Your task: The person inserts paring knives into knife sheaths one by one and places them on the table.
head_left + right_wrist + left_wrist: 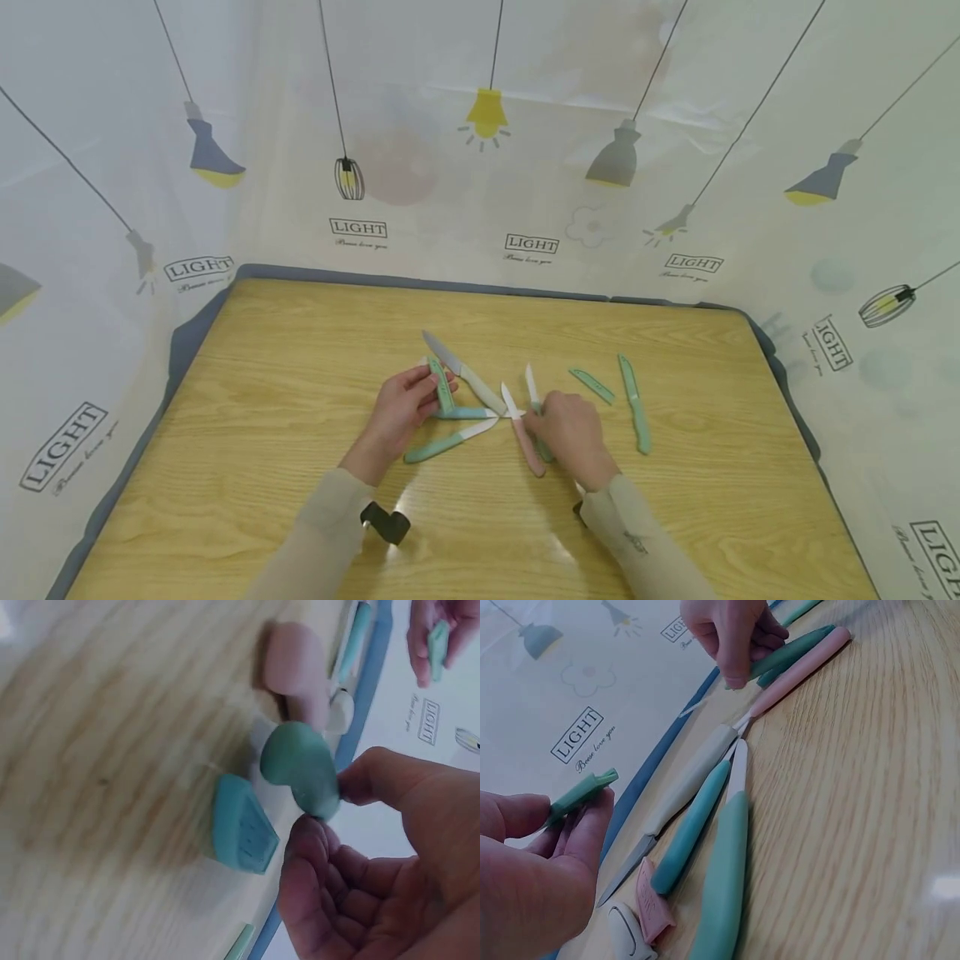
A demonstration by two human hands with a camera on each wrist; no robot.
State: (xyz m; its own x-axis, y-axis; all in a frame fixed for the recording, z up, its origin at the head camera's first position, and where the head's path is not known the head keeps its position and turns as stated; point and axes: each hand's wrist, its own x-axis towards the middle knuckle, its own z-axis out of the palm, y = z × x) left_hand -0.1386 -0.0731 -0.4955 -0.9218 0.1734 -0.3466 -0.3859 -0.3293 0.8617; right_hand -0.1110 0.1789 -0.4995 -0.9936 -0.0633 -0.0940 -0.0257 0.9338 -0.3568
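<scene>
My left hand (399, 410) holds a green knife sheath (442, 387) above the table, thumb on one side and fingers on the other. A green-handled paring knife (304, 769) is pinched between thumb and fingers of my right hand (572, 429), its white blade (532, 383) pointing away. Close beside it lies a pink-handled knife (527, 442). Between my hands are a larger knife with a cream handle (482, 390), a blue-handled knife (694, 829) and another green-handled knife (438, 448). A blue sheath (244, 829) lies under the right hand, mostly hidden in the head view.
Farther right lie a green sheath (592, 386) and a green knife (636, 408) with its blade covered. A pink sheath (652, 904) and a cream sheath (628, 931) lie near my left hand. The wooden table (300, 333) meets a printed curtain (420, 275) at the back.
</scene>
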